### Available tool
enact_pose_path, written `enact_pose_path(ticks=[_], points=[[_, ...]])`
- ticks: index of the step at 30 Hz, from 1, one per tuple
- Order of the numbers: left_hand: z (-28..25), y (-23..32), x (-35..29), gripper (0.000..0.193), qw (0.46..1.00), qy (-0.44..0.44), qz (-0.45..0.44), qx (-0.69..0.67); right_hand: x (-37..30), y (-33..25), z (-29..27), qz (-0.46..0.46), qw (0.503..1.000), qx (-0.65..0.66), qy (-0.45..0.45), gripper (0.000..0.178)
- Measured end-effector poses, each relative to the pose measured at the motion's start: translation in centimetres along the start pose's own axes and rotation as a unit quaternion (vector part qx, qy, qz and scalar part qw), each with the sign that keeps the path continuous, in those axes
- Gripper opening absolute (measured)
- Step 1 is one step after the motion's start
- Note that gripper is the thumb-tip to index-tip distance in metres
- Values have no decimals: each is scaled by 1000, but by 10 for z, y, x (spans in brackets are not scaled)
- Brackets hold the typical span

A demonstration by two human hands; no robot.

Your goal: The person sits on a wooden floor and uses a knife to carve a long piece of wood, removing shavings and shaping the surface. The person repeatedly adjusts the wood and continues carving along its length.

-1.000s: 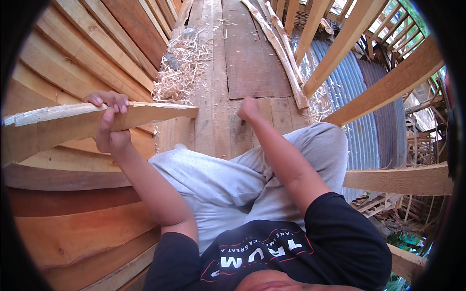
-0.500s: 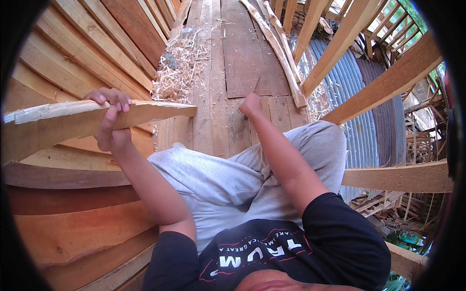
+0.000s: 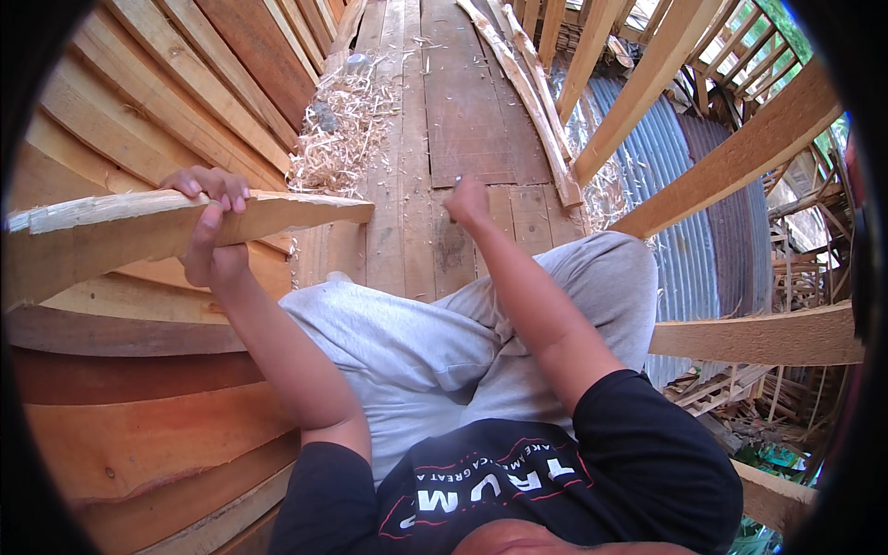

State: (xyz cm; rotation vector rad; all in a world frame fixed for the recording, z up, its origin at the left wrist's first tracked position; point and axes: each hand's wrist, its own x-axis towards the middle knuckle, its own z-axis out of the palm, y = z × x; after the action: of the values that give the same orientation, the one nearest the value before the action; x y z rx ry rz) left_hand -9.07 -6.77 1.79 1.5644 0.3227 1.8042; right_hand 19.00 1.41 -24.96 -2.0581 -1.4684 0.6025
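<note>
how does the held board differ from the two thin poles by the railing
Shape: the board is broad and tapers toward its right end, while the poles are slender and slightly crooked. Pose: the board reaches crosswise at the left; the poles run lengthwise along the right of the floor. Hold: the board is in the left grip; the poles are unheld. Both are pale wood.

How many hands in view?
2: left hand grips the wooden board at picture left, partly hidden by it; right hand, fingers curled, is over the plank floor near centre. No others seen.
</note>
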Motion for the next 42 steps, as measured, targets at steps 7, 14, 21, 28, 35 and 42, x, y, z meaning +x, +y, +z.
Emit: enact_pose_path(ticks=[7,14,21,28,35,42], points=[[-8,4,-2,29,1000,16,4,8,9,13,-14,52,992,50,107,52],[-20,5,-2,27,999,35,-5,20,-47,-16,47,6,963,-264,59,84],[-24,1,4,30,999,32,13,10,-64,-14,64,-30,959,-270,-79,89],[-29,3,3,31,999,39,8,4,-67,-45,39,40,963,-246,-101,87],[-26,-5,7,31,999,35,3,-10,-47,-17,52,-221,949,161,-160,84],[-35,-1,6,31,1000,22,-2,-16,-67,-34,53,-37,983,-132,-122,82]])
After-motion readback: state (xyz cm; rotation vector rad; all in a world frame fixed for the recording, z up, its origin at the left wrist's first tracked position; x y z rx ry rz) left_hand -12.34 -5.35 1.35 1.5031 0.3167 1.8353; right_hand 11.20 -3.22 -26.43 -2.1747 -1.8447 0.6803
